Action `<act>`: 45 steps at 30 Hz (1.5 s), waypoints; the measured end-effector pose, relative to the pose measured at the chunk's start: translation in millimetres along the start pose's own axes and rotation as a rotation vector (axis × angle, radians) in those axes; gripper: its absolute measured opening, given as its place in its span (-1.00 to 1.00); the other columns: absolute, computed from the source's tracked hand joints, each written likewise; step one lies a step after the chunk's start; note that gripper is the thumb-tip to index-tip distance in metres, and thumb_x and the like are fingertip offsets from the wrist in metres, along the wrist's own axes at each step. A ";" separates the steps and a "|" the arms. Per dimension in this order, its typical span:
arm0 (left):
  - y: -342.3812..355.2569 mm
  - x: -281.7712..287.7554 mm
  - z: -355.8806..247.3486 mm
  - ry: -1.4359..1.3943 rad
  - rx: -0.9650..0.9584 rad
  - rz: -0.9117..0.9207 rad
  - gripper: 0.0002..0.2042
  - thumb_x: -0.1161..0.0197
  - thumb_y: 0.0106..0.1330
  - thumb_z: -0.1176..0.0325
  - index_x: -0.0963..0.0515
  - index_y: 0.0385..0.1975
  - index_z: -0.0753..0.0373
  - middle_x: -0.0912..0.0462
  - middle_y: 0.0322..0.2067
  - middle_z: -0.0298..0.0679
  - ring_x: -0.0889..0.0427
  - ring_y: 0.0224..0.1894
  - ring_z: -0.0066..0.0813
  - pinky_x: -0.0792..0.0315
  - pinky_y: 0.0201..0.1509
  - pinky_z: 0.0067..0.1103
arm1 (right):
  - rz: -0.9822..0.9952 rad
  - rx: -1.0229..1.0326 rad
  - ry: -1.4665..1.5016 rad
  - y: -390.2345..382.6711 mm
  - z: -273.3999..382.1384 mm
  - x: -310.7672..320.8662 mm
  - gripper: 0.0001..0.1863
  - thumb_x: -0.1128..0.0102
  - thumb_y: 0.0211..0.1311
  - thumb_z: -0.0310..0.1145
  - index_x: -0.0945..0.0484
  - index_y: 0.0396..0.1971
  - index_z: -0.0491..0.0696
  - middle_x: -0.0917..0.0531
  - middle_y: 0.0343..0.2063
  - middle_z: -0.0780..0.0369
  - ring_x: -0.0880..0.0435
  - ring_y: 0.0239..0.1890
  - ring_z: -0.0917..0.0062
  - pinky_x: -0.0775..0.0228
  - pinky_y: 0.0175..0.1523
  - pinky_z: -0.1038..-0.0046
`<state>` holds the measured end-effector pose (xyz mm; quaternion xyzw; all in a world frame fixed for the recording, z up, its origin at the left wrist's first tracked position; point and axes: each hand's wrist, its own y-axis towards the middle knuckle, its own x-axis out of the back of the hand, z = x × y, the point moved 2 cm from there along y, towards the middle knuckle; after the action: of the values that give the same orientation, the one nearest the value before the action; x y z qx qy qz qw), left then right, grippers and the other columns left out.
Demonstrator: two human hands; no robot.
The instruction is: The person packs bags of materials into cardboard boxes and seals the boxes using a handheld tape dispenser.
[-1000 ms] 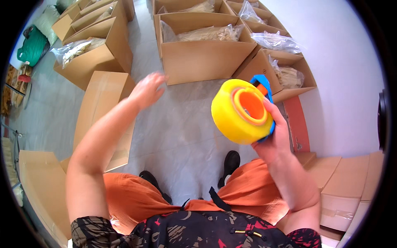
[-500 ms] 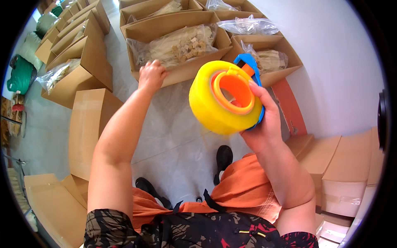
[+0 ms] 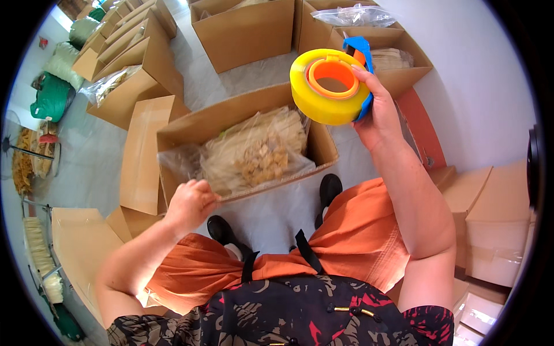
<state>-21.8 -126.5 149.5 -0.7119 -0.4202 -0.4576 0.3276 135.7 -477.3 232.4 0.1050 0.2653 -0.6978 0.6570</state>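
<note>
My left hand (image 3: 193, 203) is closed over the near rim of an open cardboard box (image 3: 231, 102) standing in front of my feet. Inside that box lies a clear plastic bag (image 3: 254, 144) of pale, stick-like pieces with small tan chunks at one end. Held up to the right, above the box's far right corner, is a tape dispenser (image 3: 365, 55) with a blue and orange body and a large yellow roll of tape (image 3: 306, 95). My right hand (image 3: 376, 112) grips it from the right side, its thumb near the orange hub.
More open boxes (image 3: 248, 40) stand beyond, some with bagged contents. A row of boxes (image 3: 138, 86) runs along the left, with an upright carton (image 3: 147, 155) nearer me. Stacked cartons (image 3: 496, 230) line the right wall. Green sacks (image 3: 53, 98) sit at far left.
My left hand has drawn the box with the bag toward me, out from the group of boxes. My right hand has moved up and slightly right with the tape dispenser.
</note>
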 end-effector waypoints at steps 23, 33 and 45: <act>188.6 -128.4 -69.9 0.234 -0.180 0.555 0.20 -0.39 0.02 -0.33 0.25 0.56 -0.02 0.33 0.56 -0.10 0.41 0.58 0.06 0.16 0.51 0.13 | -0.084 -0.022 -0.083 -27.4 -8.8 70.0 -0.38 -0.29 0.24 -0.27 -0.36 0.30 0.03 -0.59 0.06 0.30 -0.57 0.09 0.61 -0.46 0.10 0.54; 198.1 -139.5 -87.2 0.173 -0.059 0.603 0.03 -0.38 0.13 -0.20 0.02 0.53 0.05 0.11 0.54 -0.10 0.28 0.58 0.07 0.08 0.50 0.13 | -0.010 0.126 -0.250 -9.0 -35.5 92.1 -0.33 -0.31 0.25 -0.36 -0.30 0.34 -0.18 -0.56 0.11 0.21 -0.51 0.19 0.54 -0.30 0.31 0.45; -36.5 12.5 112.3 -0.251 0.727 -0.664 -0.22 -0.30 0.37 0.14 -0.08 0.47 0.33 -0.30 0.37 0.08 -0.25 0.42 -0.12 -0.17 0.45 -0.38 | -0.138 0.170 -0.324 -22.0 -35.0 112.8 -0.46 -0.28 0.32 -0.23 -0.43 0.25 -0.07 -0.58 0.07 0.25 -0.54 0.16 0.56 -0.34 0.27 0.49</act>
<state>-9.5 -11.4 122.9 -0.4293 -0.7921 -0.2722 0.3379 94.3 -556.7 152.3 0.0277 0.1026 -0.7690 0.6303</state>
